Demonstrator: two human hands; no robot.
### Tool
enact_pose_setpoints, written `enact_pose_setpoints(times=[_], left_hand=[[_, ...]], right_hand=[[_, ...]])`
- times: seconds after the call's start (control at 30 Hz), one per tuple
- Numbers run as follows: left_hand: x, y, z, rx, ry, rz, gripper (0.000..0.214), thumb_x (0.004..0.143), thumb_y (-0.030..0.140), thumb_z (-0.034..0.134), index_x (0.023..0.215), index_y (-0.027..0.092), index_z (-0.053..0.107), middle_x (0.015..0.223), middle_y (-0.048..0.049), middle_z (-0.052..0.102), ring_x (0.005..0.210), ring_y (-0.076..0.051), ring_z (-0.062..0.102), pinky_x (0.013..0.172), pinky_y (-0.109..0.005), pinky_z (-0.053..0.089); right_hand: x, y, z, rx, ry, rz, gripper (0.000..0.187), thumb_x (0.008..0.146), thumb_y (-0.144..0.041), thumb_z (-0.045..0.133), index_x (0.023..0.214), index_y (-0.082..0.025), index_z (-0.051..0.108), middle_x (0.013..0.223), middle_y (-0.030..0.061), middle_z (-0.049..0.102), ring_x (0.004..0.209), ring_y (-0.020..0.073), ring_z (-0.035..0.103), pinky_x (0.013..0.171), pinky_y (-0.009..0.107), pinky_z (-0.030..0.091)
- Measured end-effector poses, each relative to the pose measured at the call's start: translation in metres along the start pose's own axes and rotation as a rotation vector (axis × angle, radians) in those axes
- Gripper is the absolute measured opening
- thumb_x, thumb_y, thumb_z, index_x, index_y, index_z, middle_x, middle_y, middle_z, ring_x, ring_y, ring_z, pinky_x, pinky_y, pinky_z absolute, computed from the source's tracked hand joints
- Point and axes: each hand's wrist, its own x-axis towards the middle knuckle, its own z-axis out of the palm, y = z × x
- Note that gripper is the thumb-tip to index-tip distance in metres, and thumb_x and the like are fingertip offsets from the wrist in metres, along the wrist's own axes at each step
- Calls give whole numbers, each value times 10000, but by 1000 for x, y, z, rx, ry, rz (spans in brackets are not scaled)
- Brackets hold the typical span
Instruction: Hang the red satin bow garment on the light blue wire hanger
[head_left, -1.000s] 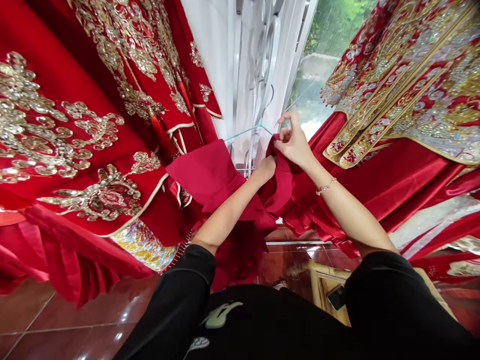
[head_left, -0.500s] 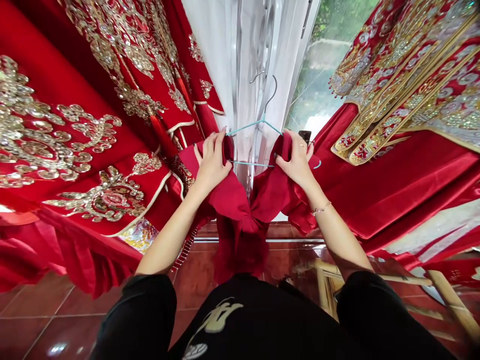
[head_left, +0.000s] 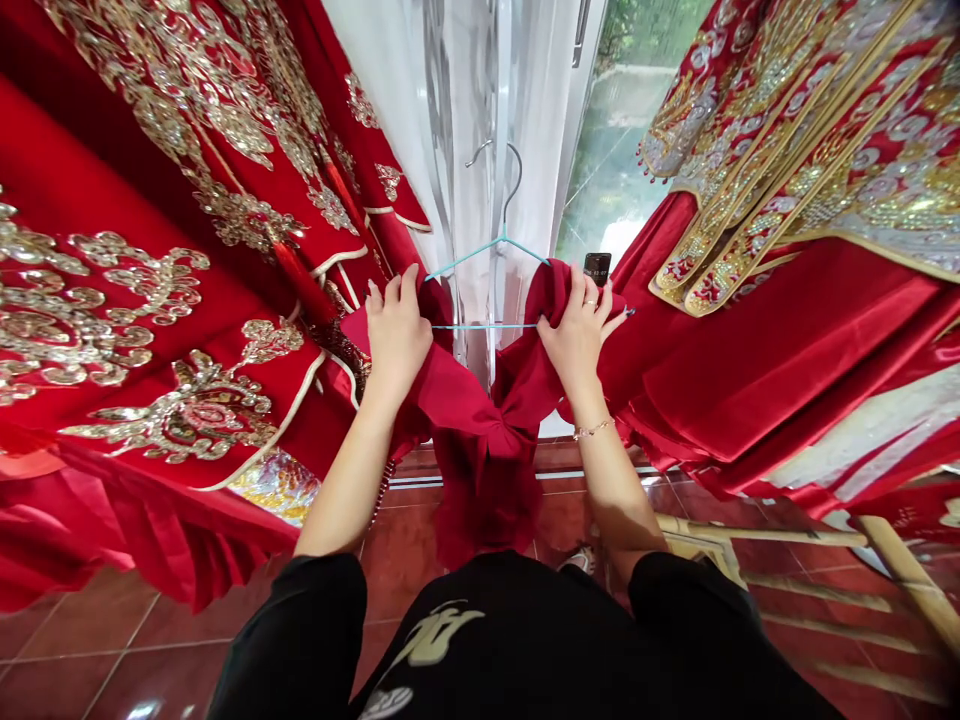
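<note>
A dark red dress (head_left: pixel 461 398) with a knotted front hangs on a light blue hanger (head_left: pixel 487 326) with a silver hook. My left hand (head_left: pixel 399 325) is closed on the dress's left shoulder, over the end of the hanger. At the other shoulder my right hand (head_left: pixel 579 328) pinches the cloth, thumb at the inner edge and the outer fingers spread. The hanger's ends are hidden under cloth and fingers. The dress's lower part drops in front of my black shirt.
Red garments with sequin embroidery (head_left: pixel 225 400) hang close on the left. More embroidered red garments (head_left: pixel 750 350) hang on the right. A phone (head_left: pixel 597 267) is behind my right hand. A white curtain (head_left: pixel 390 60), a window (head_left: pixel 622 130) and a wooden chair (head_left: pixel 795 535) also show.
The view has shifted slightly, so the hands and dress appear a little further left. The right shoulder's cloth is drawn closer over the hanger, and its blue end no longer shows.
</note>
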Motion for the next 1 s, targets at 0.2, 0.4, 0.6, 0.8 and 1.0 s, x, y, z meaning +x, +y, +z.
enact_pose_setpoints(times=[0.2,0.4,0.6,0.8,1.0], left_hand=[[-6,6,-34,56,-140,-33,739,801,17,450,1519,195,439,1437,-142,595,1340,-345,566,1153,-523,449],[-5,-2,-53,117,-187,-66,617,814,37,492,1380,267,576,1292,-78,704,1225,-318,650,1012,-451,535],[-8,-4,-50,99,-177,-60,493,889,182,547,1378,230,582,1322,-97,682,1204,-322,658,1014,-449,525],[-9,-8,-42,22,-167,-37,508,897,173,561,1403,225,550,1364,-98,650,1259,-315,621,1048,-452,504],[-7,-17,-45,-65,-186,11,558,868,125,564,1418,217,538,1422,-83,615,1317,-285,582,1114,-426,464]], right_hand=[[13,21,-13,113,13,-135,642,825,-158,483,1465,-206,473,1297,151,614,1225,352,445,1054,584,418],[28,27,-32,101,-39,-160,583,792,-87,462,1352,-193,585,1133,144,695,1091,343,538,976,530,461],[30,32,-29,56,-63,-212,630,813,-144,483,1438,-206,530,1228,151,683,1107,359,574,970,544,463],[22,40,-17,24,-22,-174,762,812,-216,535,1555,-270,374,1482,126,539,1301,406,416,1028,665,386],[24,45,-27,75,-95,-279,814,762,-100,483,1562,-213,386,1302,141,663,1113,352,478,1017,561,413]])
